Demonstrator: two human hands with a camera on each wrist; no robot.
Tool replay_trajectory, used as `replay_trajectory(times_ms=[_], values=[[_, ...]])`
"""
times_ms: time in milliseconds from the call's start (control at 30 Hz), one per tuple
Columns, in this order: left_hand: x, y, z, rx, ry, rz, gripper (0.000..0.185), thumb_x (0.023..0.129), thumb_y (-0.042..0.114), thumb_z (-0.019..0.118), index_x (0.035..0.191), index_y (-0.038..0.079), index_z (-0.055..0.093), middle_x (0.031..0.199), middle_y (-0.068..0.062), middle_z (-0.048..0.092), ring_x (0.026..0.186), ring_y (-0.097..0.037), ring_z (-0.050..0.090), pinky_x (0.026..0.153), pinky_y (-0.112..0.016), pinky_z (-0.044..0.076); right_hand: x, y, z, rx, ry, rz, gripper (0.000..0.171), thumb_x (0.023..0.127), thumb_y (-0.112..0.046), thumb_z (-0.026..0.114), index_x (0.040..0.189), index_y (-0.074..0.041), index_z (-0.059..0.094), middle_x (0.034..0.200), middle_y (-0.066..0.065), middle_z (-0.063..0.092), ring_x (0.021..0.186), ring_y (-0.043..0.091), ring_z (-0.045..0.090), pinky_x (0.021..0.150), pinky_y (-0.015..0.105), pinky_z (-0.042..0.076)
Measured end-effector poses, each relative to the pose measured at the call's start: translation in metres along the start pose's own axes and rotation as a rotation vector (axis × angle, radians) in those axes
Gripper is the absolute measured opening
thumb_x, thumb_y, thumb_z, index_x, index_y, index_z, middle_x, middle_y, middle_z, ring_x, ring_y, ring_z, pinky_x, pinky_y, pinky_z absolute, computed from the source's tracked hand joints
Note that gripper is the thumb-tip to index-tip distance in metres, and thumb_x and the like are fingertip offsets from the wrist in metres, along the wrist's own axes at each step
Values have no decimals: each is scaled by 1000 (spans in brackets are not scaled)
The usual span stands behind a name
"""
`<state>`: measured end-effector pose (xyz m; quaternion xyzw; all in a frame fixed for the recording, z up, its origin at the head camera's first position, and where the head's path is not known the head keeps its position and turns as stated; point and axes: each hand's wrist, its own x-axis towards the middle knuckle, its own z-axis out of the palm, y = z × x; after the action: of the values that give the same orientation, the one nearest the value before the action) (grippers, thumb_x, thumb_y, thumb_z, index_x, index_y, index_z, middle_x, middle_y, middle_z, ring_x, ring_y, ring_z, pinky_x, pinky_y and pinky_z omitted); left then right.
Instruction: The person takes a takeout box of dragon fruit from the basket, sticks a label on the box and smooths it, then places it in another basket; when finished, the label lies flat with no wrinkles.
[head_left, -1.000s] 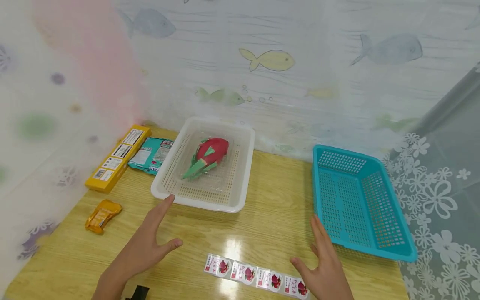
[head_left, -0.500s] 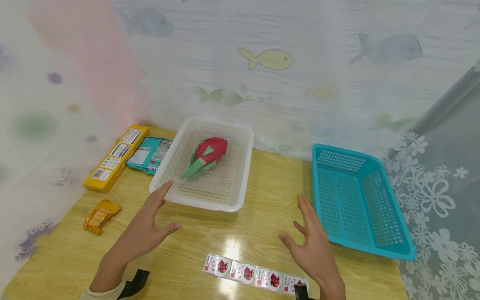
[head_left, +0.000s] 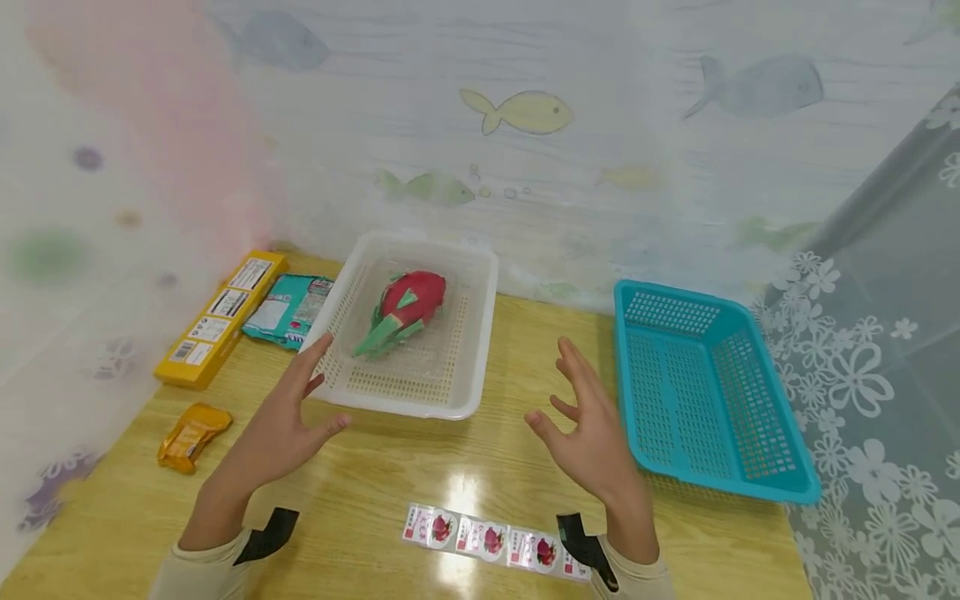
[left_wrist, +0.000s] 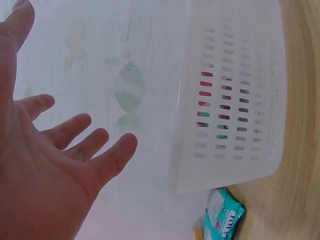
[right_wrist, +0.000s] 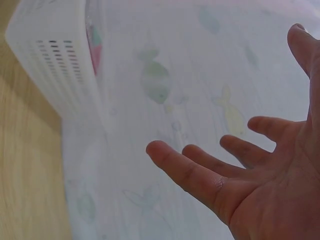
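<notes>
Both hands hover above the tabletop [head_left: 525,467], palms turned toward each other, flanking the near end of the white basket [head_left: 450,404]. The left hand [head_left: 281,425] has its fingers [left_wrist: 75,132] straight and spread, holding nothing, with the fingertips just beside the basket's near left corner; whether they touch the rim cannot be told. The right hand [head_left: 592,433] is likewise released, fingers [right_wrist: 200,172] relaxed and slightly bent, empty, between the white basket and the blue basket [head_left: 705,400] on the right.

The white basket sits in the middle of the tabletop toward the far wall, and a dragon fruit [head_left: 405,308] wrapped in clear film lies in it, tilted with its green tips toward the near left. The basket looks like thin perforated plastic: probably light and fairly stiff, though it may flex a little if lifted by one edge. The smooth rim could be slippery, so the two long sides or opposite corners of the rim seem the safest holds, keeping it level so the fruit does not roll.

On the left lie a yellow box [head_left: 217,321], a teal packet [head_left: 288,308] and a small orange packet [head_left: 191,435]. A strip of stickers [head_left: 487,540] lies near the front edge
</notes>
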<state>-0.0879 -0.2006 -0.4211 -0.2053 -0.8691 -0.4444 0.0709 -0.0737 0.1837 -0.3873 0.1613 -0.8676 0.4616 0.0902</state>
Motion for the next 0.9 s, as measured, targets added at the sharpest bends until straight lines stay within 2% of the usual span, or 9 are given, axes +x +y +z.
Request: replay_trajectory(times_ms=[100,233,333,400,467,500,600,733,900], values=[[6,-2,-4,-9,-11,-18,102,91,13,78,165,29,10,171,-11,17,154,-28,25,110,-1,26,11,-3,4,22,-14,2,89,96,-38,72,164,-27,17,171,1,19,150,35,38,96,47,57],[14,-4,-9,-39,-30,-27,99,93,14,75,165,30,9,171,-8,15,154,-36,24,114,-10,33,25,-7,9,44,-38,23,88,96,-44,70,164,-32,16,171,0,19,151,33,37,97,47,56],[20,-5,-13,-90,-40,-20,96,96,12,72,165,31,8,172,-6,13,154,-41,22,112,-9,34,35,-10,11,58,-49,34,87,96,-45,69,164,-34,15,171,-1,19,152,30,37,98,47,56],[24,-5,-16,-128,-46,-17,95,97,10,70,165,33,7,172,-4,12,154,-41,20,108,-2,31,42,-11,12,65,-51,37,87,96,-48,68,164,-35,15,171,-1,19,152,30,37,99,48,56],[29,-4,-18,-137,-49,-19,94,98,10,68,165,34,6,172,-3,13,154,-40,20,110,-4,32,48,-12,14,74,-56,36,87,95,-54,66,164,-34,15,171,-1,18,152,32,37,99,49,55],[31,-4,-19,-136,-51,-21,94,98,9,68,164,35,6,172,-2,13,155,-39,20,112,-7,34,51,-13,14,78,-59,32,88,95,-57,65,164,-33,16,171,-1,18,151,33,37,99,50,55],[35,-4,-21,-141,-53,-40,94,98,8,67,164,36,6,172,-1,12,155,-37,20,119,-31,37,60,-14,17,99,-71,32,87,95,-56,65,164,-34,16,171,-2,18,152,33,37,99,52,55],[41,-6,-22,-152,-55,-55,93,99,11,67,164,37,5,173,-1,10,156,-38,18,115,-60,31,69,-16,19,115,-84,43,87,94,-61,63,163,-37,16,171,-6,18,152,28,37,100,49,55],[49,-10,-24,-169,-50,-48,92,100,10,65,164,38,4,173,-4,10,156,-39,17,115,-63,31,80,-16,24,148,-97,40,93,89,-74,57,163,-35,16,170,-9,18,152,28,37,100,50,55]])
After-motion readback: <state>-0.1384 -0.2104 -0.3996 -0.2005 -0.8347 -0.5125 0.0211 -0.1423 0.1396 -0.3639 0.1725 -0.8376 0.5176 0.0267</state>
